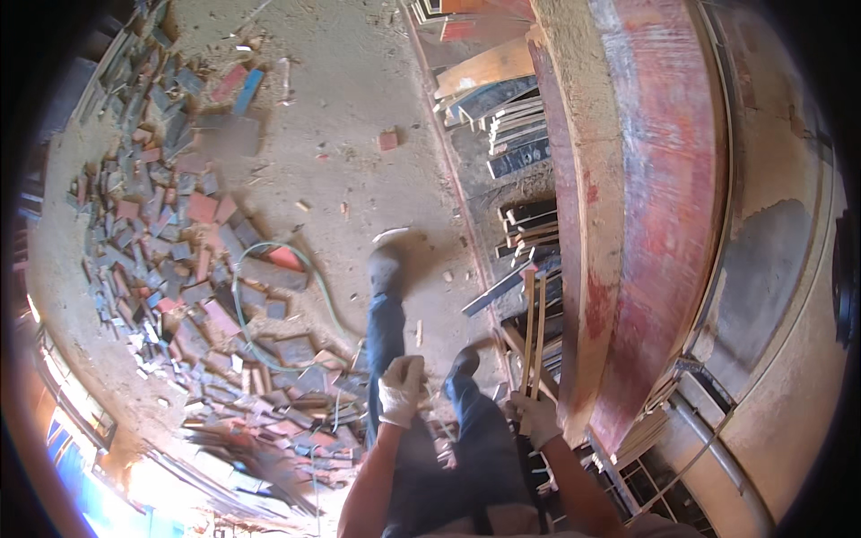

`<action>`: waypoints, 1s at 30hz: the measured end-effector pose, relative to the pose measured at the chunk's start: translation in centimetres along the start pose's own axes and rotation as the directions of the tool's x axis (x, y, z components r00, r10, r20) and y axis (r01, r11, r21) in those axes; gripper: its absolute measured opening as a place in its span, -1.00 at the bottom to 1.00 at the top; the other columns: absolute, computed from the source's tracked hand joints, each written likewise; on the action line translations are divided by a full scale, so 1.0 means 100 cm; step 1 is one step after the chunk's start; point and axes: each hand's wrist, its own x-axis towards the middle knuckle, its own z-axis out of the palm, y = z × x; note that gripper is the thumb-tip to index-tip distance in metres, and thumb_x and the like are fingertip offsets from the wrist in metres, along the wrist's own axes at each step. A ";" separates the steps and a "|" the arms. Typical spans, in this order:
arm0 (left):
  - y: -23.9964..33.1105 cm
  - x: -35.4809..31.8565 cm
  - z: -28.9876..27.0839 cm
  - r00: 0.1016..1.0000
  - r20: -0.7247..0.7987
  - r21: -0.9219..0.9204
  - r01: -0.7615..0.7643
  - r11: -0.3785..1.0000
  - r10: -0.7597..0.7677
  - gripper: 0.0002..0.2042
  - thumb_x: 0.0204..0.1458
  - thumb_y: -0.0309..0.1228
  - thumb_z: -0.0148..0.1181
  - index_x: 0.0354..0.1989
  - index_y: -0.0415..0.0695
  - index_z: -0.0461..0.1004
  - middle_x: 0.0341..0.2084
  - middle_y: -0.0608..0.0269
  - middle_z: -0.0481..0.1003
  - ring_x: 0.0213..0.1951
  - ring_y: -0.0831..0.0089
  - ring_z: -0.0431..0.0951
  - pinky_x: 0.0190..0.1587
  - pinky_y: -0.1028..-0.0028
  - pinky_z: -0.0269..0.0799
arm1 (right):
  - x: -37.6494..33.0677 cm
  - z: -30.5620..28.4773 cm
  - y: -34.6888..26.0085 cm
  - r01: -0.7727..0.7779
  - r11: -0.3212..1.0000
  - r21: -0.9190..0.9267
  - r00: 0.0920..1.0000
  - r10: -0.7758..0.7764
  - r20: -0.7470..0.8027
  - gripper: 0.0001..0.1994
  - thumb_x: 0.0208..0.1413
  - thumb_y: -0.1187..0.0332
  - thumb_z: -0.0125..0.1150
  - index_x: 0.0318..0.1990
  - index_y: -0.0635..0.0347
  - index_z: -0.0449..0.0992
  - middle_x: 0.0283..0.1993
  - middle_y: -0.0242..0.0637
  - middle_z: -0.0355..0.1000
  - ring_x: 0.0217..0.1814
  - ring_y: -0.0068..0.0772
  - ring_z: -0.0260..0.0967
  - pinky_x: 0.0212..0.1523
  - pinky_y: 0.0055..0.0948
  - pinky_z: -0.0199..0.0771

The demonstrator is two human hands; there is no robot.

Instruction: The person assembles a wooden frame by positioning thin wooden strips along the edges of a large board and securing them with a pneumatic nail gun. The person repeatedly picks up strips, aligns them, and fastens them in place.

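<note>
My right hand point(534, 419), in a pale work glove, is closed around two narrow wooden strips point(530, 332). The strips point forward, side by side with a gap between them, beside the stacked wood under the bench. My left hand point(401, 391), gloved as well, is raised in front of my left leg with its fingers curled in; nothing sticks out of it. Below it my legs are in mid-stride, the left shoe point(386, 266) well ahead of the right shoe point(465, 362).
A large heap of wood offcuts point(202, 208) covers the floor at left, with a green hose point(237, 296) looped over it. Along my right runs a long bench with a worn red top point(659, 170). Dark-edged boards point(520, 159) stack beneath it. One small block point(387, 140) lies ahead.
</note>
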 end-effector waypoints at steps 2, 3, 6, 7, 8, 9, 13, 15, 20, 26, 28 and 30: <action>0.025 -0.018 -0.038 0.997 -0.074 -0.018 -0.002 1.000 0.001 -0.77 0.31 -0.25 0.23 -0.20 -0.19 0.59 -0.60 0.36 0.54 -0.61 0.67 0.46 -0.57 0.60 0.35 | -0.049 0.016 -0.023 -0.030 0.987 -0.159 0.999 0.024 -0.040 -0.73 0.11 0.44 0.40 -0.09 0.30 0.50 -0.29 -0.22 0.54 -0.34 -0.35 0.58 -0.39 -0.43 0.65; 0.029 -0.024 -0.058 0.991 -0.135 -0.045 -0.015 0.999 0.009 -0.77 0.31 -0.25 0.22 -0.21 -0.18 0.59 -0.59 0.37 0.54 -0.61 0.67 0.46 -0.57 0.59 0.35 | -0.068 0.022 -0.030 -0.025 0.983 -0.180 0.999 0.019 -0.038 -0.74 0.12 0.44 0.41 -0.08 0.31 0.51 -0.27 -0.22 0.55 -0.30 -0.33 0.60 -0.37 -0.43 0.67; 0.010 -0.042 -0.125 0.967 -0.250 0.029 -0.051 0.998 0.057 -0.74 0.30 -0.22 0.23 -0.24 -0.20 0.60 -0.62 0.40 0.50 -0.62 0.67 0.44 -0.56 0.57 0.36 | -0.105 0.019 -0.028 -0.003 0.964 -0.267 1.000 -0.001 -0.014 -0.74 0.14 0.43 0.40 -0.07 0.32 0.52 -0.24 -0.22 0.56 -0.29 -0.32 0.61 -0.34 -0.42 0.69; -0.002 -0.050 -0.143 0.953 -0.304 0.057 0.011 0.998 0.007 -0.74 0.30 -0.22 0.23 -0.25 -0.20 0.59 -0.62 0.38 0.50 -0.62 0.66 0.43 -0.56 0.56 0.37 | -0.113 0.014 -0.023 -0.013 0.968 -0.249 1.000 0.012 -0.004 -0.69 0.14 0.40 0.41 -0.03 0.34 0.50 -0.21 -0.22 0.56 -0.27 -0.31 0.61 -0.31 -0.40 0.72; -0.012 -0.056 -0.158 0.935 -0.353 0.081 0.070 0.994 -0.037 -0.73 0.30 -0.21 0.23 -0.26 -0.19 0.59 -0.61 0.37 0.50 -0.62 0.66 0.42 -0.56 0.54 0.37 | -0.124 0.016 -0.026 -0.008 0.973 -0.232 1.000 0.012 0.016 -0.69 0.12 0.40 0.41 -0.03 0.35 0.51 -0.22 -0.22 0.57 -0.26 -0.33 0.61 -0.30 -0.40 0.71; -0.020 -0.063 -0.171 0.938 -0.337 0.079 0.118 0.990 -0.085 -0.73 0.29 -0.21 0.24 -0.25 -0.20 0.59 -0.60 0.36 0.51 -0.61 0.64 0.44 -0.56 0.53 0.38 | -0.136 0.020 -0.030 -0.002 0.978 -0.210 1.000 0.008 0.028 -0.68 0.11 0.39 0.41 -0.04 0.35 0.52 -0.22 -0.22 0.57 -0.26 -0.36 0.61 -0.29 -0.40 0.71; -0.041 -0.105 -0.188 0.929 -0.337 0.173 0.220 0.960 -0.153 -0.69 0.24 -0.16 0.24 -0.27 -0.21 0.61 -0.60 0.31 0.52 -0.63 0.55 0.49 -0.59 0.49 0.41 | -0.167 0.023 -0.030 0.081 0.975 -0.206 0.995 -0.070 0.064 -0.65 0.10 0.40 0.42 0.00 0.35 0.53 -0.19 -0.22 0.57 -0.24 -0.36 0.60 -0.27 -0.40 0.69; -0.047 -0.121 -0.190 0.932 -0.315 0.184 0.246 0.952 -0.180 -0.68 0.23 -0.16 0.24 -0.28 -0.23 0.61 -0.62 0.28 0.52 -0.64 0.54 0.49 -0.60 0.47 0.40 | -0.180 0.023 -0.030 0.123 0.965 -0.230 0.989 -0.101 0.105 -0.64 0.10 0.40 0.44 0.02 0.34 0.52 -0.17 -0.24 0.56 -0.24 -0.36 0.60 -0.28 -0.40 0.68; -0.089 -0.125 -0.196 0.952 -0.286 0.533 0.065 0.844 0.107 -0.61 0.20 -0.10 0.20 -0.36 -0.25 0.62 -0.58 0.15 0.57 -0.54 0.37 0.54 -0.43 0.27 0.44 | -0.191 0.009 -0.019 0.150 0.946 -0.286 0.980 -0.105 0.167 -0.63 0.09 0.40 0.44 0.01 0.35 0.52 -0.18 -0.24 0.55 -0.25 -0.37 0.59 -0.33 -0.41 0.65; -0.064 -0.119 -0.202 0.949 -0.312 0.276 0.145 0.950 -0.055 -0.44 0.17 0.06 0.19 -0.33 -0.35 0.64 -0.50 0.06 0.63 -0.44 0.28 0.60 -0.30 0.25 0.48 | -0.233 0.014 -0.072 0.403 0.880 -0.253 0.898 -0.326 0.295 -0.59 0.06 0.46 0.39 0.08 0.39 0.51 -0.22 -0.20 0.56 -0.29 -0.38 0.58 -0.35 -0.42 0.62; -0.013 -0.126 -0.177 0.955 -0.281 0.334 0.006 0.942 0.093 -0.46 0.19 0.05 0.20 -0.27 -0.33 0.63 -0.50 0.07 0.62 -0.48 0.31 0.61 -0.35 0.29 0.52 | -0.253 0.010 -0.103 0.482 0.850 -0.211 0.862 -0.417 0.289 -0.57 0.05 0.46 0.38 0.10 0.39 0.51 -0.24 -0.20 0.56 -0.29 -0.38 0.57 -0.34 -0.42 0.61; 0.031 -0.106 -0.168 0.982 -0.185 0.158 0.058 0.986 -0.028 -0.51 0.21 0.01 0.19 -0.18 -0.30 0.60 -0.48 0.09 0.62 -0.51 0.33 0.60 -0.40 0.29 0.55 | -0.286 0.015 -0.143 0.563 0.824 -0.057 0.800 -0.527 0.286 -0.66 0.12 0.38 0.39 0.02 0.33 0.54 -0.26 -0.19 0.56 -0.27 -0.41 0.56 -0.29 -0.44 0.60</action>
